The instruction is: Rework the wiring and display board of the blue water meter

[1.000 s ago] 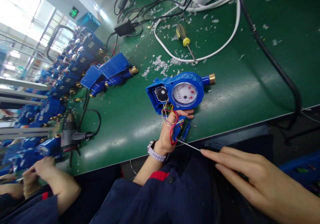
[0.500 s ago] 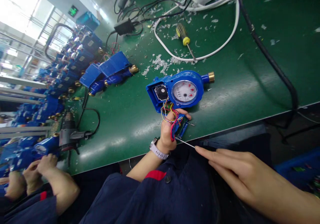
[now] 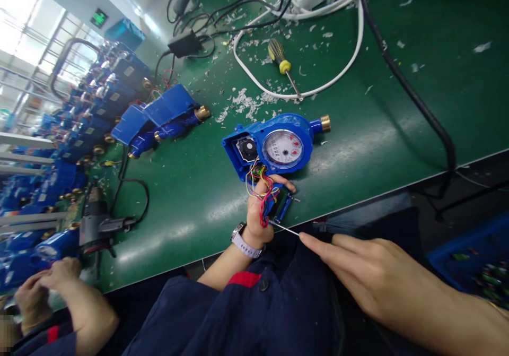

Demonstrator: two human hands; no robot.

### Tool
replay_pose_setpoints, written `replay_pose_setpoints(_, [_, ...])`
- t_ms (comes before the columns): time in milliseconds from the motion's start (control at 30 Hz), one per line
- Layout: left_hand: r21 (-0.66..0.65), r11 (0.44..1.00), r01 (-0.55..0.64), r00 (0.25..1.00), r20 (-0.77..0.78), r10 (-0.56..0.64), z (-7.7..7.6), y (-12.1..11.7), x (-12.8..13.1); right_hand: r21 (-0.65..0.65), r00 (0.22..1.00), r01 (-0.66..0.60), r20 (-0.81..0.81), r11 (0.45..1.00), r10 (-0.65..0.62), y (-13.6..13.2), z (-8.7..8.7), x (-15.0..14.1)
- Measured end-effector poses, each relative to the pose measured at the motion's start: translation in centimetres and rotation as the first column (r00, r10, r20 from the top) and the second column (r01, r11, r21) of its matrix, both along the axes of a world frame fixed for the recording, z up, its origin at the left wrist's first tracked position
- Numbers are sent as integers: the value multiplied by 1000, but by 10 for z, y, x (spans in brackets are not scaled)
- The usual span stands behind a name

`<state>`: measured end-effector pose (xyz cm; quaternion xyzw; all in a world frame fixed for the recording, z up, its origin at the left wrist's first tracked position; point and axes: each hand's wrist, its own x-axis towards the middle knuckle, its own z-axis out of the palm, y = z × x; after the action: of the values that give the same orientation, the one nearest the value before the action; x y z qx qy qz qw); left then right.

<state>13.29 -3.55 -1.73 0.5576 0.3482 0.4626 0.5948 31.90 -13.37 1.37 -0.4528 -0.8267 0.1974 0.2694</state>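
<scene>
A blue water meter (image 3: 254,133) lies on the green bench, its round dial facing up and its side box uncovered. Red, yellow and white wires (image 3: 263,197) run from that box to a small circuit board (image 3: 281,203). My left hand (image 3: 256,215) is closed around the board and wires, just below the meter. In my right hand (image 3: 369,266) is a screwdriver (image 3: 285,229); only its thin metal shaft shows, the handle hidden by the fingers. The shaft's tip meets the board's lower edge by the red wires.
A yellow-black screwdriver (image 3: 280,56) lies beyond the meter, beside a white cable (image 3: 353,61) and scattered scraps. Other blue meters (image 3: 170,104) and a heat gun (image 3: 97,220) are at left. A co-worker's hands (image 3: 51,284) are at lower left, a blue crate (image 3: 457,244) at lower right.
The whole view has shifted, so the bench things appear slightly further left. Both my hands keep their holds, and the shaft's tip stays at the board's edge.
</scene>
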Motion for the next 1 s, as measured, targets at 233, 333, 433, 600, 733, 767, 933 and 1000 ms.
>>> replay_pose_setpoints(233, [-13, 1000, 23, 999, -23, -24, 0, 1, -3, -31, 999, -20, -38, 999, 18, -3, -5, -4])
replay_pose_setpoints(333, [0, 999, 34, 999, -23, -34, -1, 1, -3, 23, 1000, -5, 31, 1000, 4, -5, -4, -4])
replay_pose_setpoints(433, [44, 998, 35, 999, -36, -34, -1, 2, -3, 169, 985, 8, 166, 986, -37, -5, -3, -4])
replay_pose_setpoints(600, [42, 998, 50, 996, -74, -47, 2, 2, -3, -95, 991, -16, -133, 995, 4, 3, 1, -3])
replay_pose_setpoints(733, [41, 998, 46, 998, -42, -44, 0, 2, -4, 97, 997, -16, 71, 995, 9, 3, -8, -2])
replay_pose_setpoints(767, [37, 998, 45, 998, -33, -44, 0, 2, -4, 140, 994, -12, 113, 990, -3, 2, -11, -2])
replay_pose_setpoints(933, [-15, 1000, 14, 999, 39, -13, 3, 2, -1, -192, 955, -43, -295, 980, -17, -3, -21, -13])
replay_pose_setpoints(1000, [-34, 999, -1, 998, 61, 3, 5, 2, 0, -234, 925, -61, -379, 970, -33, -4, -25, -16])
